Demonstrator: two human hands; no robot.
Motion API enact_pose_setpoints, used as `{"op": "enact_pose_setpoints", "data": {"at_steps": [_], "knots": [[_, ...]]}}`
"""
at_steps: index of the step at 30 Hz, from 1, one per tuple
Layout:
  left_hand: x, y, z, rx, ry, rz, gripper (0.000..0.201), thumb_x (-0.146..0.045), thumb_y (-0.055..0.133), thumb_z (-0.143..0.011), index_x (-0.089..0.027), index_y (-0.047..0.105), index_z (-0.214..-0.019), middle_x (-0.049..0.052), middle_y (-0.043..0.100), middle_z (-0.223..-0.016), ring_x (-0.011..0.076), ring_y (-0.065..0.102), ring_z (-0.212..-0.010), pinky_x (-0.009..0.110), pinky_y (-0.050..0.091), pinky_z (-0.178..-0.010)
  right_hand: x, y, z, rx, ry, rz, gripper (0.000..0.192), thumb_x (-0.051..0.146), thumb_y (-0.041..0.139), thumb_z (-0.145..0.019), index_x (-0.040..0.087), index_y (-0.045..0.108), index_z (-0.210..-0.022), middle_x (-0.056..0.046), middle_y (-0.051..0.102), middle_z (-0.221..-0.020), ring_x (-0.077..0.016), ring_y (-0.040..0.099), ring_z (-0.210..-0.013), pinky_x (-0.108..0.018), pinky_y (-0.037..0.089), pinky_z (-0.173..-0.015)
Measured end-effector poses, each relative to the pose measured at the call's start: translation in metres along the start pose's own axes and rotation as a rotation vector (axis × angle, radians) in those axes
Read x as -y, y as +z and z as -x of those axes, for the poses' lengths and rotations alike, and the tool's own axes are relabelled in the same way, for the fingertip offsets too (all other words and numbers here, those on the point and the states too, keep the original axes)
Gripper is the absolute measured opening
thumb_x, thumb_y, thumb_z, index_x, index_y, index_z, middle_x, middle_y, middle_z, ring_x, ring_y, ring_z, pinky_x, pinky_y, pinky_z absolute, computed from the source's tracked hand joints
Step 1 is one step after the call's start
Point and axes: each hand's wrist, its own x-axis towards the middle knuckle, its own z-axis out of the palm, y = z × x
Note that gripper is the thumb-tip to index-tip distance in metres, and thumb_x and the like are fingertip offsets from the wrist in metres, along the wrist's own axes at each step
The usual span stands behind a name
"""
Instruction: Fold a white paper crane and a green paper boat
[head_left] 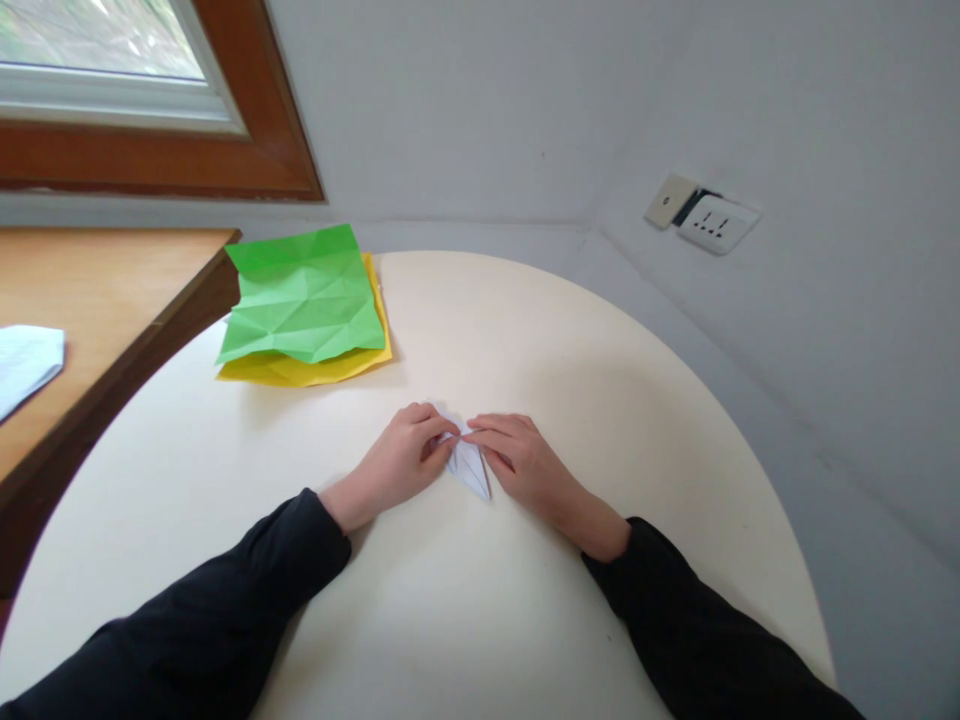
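1. The left hand pinches one folded paper; the right hand, fingers nearly together, touches it, grip unclear.
2. The paper lies between both hands' fingertips.
3. Right of them, the table spreads to its curved edge.
4. Beyond the left fingers, one green sheet overlies one yellow sheet.

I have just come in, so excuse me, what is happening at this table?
A person has the fingers of the left hand and right hand at a small folded white paper on the round table. Its pointed end faces the person; the fingers partly hide the rest. Toward the table's far left edge, a creased green sheet lies over a yellow sheet, with neither hand on them.
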Motion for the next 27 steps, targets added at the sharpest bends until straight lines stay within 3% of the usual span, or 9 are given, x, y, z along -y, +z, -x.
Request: {"op": "enact_pose_setpoints", "data": {"at_steps": [17, 23, 27], "knots": [[-0.0003, -0.003, -0.0011, 0.017, -0.022, -0.042, 0.008, -0.017, 0.057, -0.081, -0.02, 0.065, -0.083, 0.002, 0.066, -0.08, 0.0188, 0.055, -0.08, 0.035, 0.038, -0.079, -0.0001, -0.0048, -0.0022, -0.078, 0.046, -0.301, 0.029, 0.002, 0.049, -0.081, 0.022, 0.065, -0.096, -0.006, 0.069, -0.096, -0.0173, 0.064, -0.092, -0.033, 0.052, -0.081], [0.0014, -0.0012, 0.0008, 0.036, 0.03, -0.023, 0.009, -0.02, 0.058, -0.082, -0.02, 0.065, -0.088, 0.002, 0.066, -0.088, 0.0188, 0.056, -0.087, 0.036, 0.037, -0.083, -0.0007, -0.0042, -0.0007, -0.095, 0.065, -0.254, 0.024, 0.005, 0.052, -0.08, 0.021, 0.065, -0.092, -0.006, 0.067, -0.091, -0.0177, 0.064, -0.087, -0.032, 0.053, -0.078], [0.0028, 0.0001, 0.0008, 0.063, 0.107, 0.01, 0.01, -0.019, 0.06, -0.081, -0.018, 0.064, -0.09, 0.005, 0.065, -0.092, 0.0191, 0.056, -0.091, 0.035, 0.039, -0.084, -0.0007, -0.0032, 0.0001, -0.122, -0.012, -0.137, 0.022, 0.004, 0.052, -0.079, 0.02, 0.065, -0.086, -0.007, 0.067, -0.09, -0.0181, 0.063, -0.087, -0.032, 0.052, -0.075]]}}
